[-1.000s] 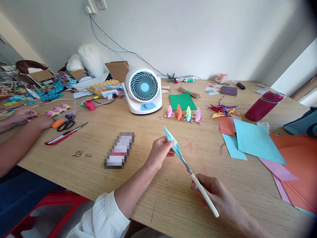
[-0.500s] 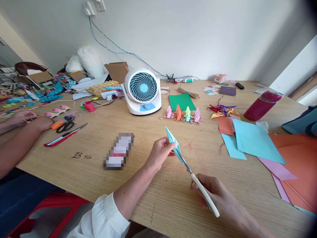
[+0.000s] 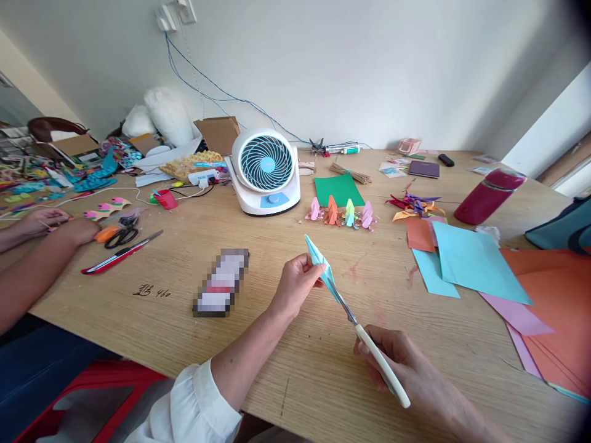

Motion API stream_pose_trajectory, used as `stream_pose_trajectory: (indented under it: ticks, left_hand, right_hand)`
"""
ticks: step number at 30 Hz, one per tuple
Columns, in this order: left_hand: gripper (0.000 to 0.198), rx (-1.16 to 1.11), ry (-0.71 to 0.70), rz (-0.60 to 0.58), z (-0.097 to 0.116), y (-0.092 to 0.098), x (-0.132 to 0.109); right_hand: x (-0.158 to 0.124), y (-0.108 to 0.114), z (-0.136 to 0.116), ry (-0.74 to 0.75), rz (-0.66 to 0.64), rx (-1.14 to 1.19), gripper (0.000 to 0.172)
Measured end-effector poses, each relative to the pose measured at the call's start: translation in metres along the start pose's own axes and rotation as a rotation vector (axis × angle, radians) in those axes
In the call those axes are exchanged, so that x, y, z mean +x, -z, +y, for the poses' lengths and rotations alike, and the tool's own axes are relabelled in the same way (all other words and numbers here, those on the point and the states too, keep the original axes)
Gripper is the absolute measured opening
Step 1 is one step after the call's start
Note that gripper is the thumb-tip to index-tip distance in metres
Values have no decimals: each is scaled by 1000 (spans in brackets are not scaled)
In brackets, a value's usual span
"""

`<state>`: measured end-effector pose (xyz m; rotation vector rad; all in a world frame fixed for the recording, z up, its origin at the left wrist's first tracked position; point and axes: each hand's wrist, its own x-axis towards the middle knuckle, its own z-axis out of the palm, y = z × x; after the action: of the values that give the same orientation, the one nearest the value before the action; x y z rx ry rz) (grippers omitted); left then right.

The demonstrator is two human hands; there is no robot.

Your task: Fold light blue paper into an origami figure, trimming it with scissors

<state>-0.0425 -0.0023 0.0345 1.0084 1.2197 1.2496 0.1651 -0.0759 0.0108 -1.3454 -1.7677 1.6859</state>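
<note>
Pinched between thumb and fingers of my left hand [image 3: 299, 280] is a light blue folded paper [image 3: 316, 253], narrow and pointed at its far end. My right hand [image 3: 392, 357] is closed around the white handles of a pair of scissors [image 3: 369, 343]. The scissor blades lie along the near end of the folded paper, touching it; whether they are cutting cannot be made out. Beyond my hands, several small folded paper figures [image 3: 331, 212] in pink, orange and green stand in a row before a green paper sheet [image 3: 339, 189].
A white fan [image 3: 268, 166] stands at the back. Coloured paper sheets [image 3: 484, 261] and a dark red bottle [image 3: 489, 195] are on the right. On the left lie a phone [image 3: 221, 282], a utility knife [image 3: 122, 253] and black scissors [image 3: 120, 237], near another person's arm [image 3: 46, 271].
My left hand and the folded paper have shifted slightly left, the scissor blades moving with them. Both hands keep their hold. Nothing else has visibly moved.
</note>
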Motion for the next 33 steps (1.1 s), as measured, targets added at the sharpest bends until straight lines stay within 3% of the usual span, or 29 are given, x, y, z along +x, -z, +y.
stream_pose_trajectory:
  ticks: [9, 13, 20, 33]
  left_hand:
    - [22, 38, 6, -37, -5, -2, -1]
    - [23, 20, 25, -47, -7, -3, -1]
    - [23, 11, -73, -36, -9, -2, 3]
    - [22, 28, -66, -46, -12, -3, 2]
  right_hand:
    - [0, 0, -3, -21, 12, 14, 45]
    - [0, 1, -2, -12, 8, 18, 41]
    - [1, 1, 2, 7, -15, 3, 36]
    - [3, 0, 2, -4, -2, 32, 36]
